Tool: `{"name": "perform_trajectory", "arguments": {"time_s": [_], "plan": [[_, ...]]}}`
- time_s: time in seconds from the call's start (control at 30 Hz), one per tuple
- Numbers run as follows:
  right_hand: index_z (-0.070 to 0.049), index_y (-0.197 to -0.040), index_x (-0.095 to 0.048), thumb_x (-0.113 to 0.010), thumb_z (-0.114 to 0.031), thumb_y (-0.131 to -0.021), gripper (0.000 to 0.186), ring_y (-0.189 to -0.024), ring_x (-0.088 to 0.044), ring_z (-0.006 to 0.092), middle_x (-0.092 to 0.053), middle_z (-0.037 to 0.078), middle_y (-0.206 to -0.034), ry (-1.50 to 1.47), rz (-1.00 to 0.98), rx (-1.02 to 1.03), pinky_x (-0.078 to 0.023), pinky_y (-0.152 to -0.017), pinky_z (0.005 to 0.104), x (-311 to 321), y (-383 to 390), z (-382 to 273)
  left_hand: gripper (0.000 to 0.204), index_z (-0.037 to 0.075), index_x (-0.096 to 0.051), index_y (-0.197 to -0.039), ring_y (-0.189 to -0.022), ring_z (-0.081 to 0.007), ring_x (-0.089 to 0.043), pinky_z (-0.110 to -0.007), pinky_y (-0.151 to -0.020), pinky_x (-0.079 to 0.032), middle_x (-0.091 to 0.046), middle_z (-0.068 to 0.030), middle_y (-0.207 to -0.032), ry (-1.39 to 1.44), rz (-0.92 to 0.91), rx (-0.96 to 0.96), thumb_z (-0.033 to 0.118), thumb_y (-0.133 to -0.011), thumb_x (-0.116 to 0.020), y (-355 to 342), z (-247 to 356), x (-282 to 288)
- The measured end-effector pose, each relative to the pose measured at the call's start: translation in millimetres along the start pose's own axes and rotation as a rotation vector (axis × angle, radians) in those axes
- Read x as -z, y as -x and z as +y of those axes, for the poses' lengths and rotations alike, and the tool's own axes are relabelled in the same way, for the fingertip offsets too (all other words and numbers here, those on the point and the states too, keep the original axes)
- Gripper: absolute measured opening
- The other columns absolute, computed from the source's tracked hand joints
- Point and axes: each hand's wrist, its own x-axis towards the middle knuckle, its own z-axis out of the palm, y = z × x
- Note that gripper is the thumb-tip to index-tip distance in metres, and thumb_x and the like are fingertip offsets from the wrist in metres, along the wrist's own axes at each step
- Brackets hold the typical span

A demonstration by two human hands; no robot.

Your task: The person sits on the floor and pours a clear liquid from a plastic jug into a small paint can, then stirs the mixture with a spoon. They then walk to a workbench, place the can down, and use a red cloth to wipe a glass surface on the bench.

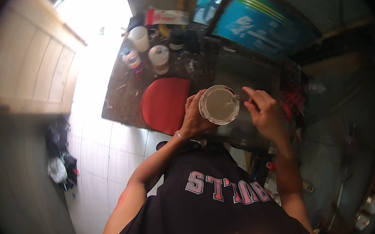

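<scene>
Tub looked like smudged matt plastic, red piece smooth, surface rough and stained, white cup smooth plastic, shirt matt cloth, panelling wood, floor smooth with slight sheen.

Through my head camera I have the left hand wrapped around the left side of a round tub with a pale rim; I cannot tell whether its grey-green top is a lid or the contents. The right hand is just beside it, fingers loosely curled, holding nothing I can see. Left of the tub, I see a red, rounded piece on a stained table. Farther back I make out a white jar, a white cup and a framed blue panel.
</scene>
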Motion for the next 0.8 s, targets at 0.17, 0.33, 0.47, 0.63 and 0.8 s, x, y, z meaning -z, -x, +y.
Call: {"name": "perform_trajectory", "arguments": {"time_s": [0.17,0.33,0.47,0.63,0.8], "plan": [[-0.002,-0.130,-0.068,-0.069,-0.011,-0.095,0.036,-0.076,-0.068,0.0251,-0.070,0.015,-0.089,-0.126,-0.102,-0.145,-0.051,-0.065,0.0369,-15.9,-17.0,-1.8,0.092,0.003,-0.047,-0.145,-0.128,-0.0282,-0.061,-0.043,-0.109,-0.050,-0.060,-0.0138,-0.140,0.110,0.353,0.169,0.023,-0.071,-0.098,48.7,-63.1,59.9],[-0.002,-0.129,-0.070,-0.072,-0.016,-0.094,0.037,-0.072,-0.067,0.0256,-0.071,0.015,-0.087,-0.140,-0.298,-0.312,-0.052,-0.069,0.0373,-53.2,3.0,21.9,0.094,0.001,-0.050,-0.138,-0.119,-0.0386,-0.057,-0.050,-0.101,-0.045,-0.059,-0.0193,-0.126,-0.150,0.710,0.390,0.037,-0.065,-0.098,72.0,-162.4,129.8],[0.000,-0.125,-0.071,-0.072,-0.008,-0.092,0.034,-0.072,-0.063,0.0119,-0.069,0.009,-0.079,-0.147,-0.336,-0.394,-0.050,-0.069,0.0306,-77.2,21.6,39.1,0.101,0.001,-0.046,-0.141,-0.123,-0.0395,-0.054,-0.050,-0.103,-0.045,-0.058,-0.0206,-0.130,-0.304,0.832,0.515,0.038,-0.063,-0.099,49.7,-241.7,141.2],[-0.001,-0.126,-0.071,-0.072,-0.011,-0.093,0.035,-0.070,-0.063,0.0163,-0.071,0.011,-0.084,-0.163,-0.344,-0.460,-0.049,-0.065,0.0331,-82.6,28.6,50.9,0.115,0.002,-0.039,-0.147,-0.130,-0.0409,-0.051,-0.052,-0.108,-0.044,-0.056,-0.0225,-0.136,-0.269,0.844,0.657,0.039,-0.058,-0.101,27.9,-295.6,121.9],[0.000,-0.126,-0.071,-0.071,-0.010,-0.094,0.033,-0.067,-0.058,0.0133,-0.069,0.009,-0.081,-0.142,-0.367,-0.459,-0.047,-0.063,0.0320,-75.6,22.9,50.8,0.120,0.000,-0.037,-0.151,-0.137,-0.0352,-0.049,-0.050,-0.115,-0.040,-0.053,-0.0205,-0.142,-0.074,0.771,0.621,0.042,-0.058,-0.101,50.7,-315.3,107.8]]}}
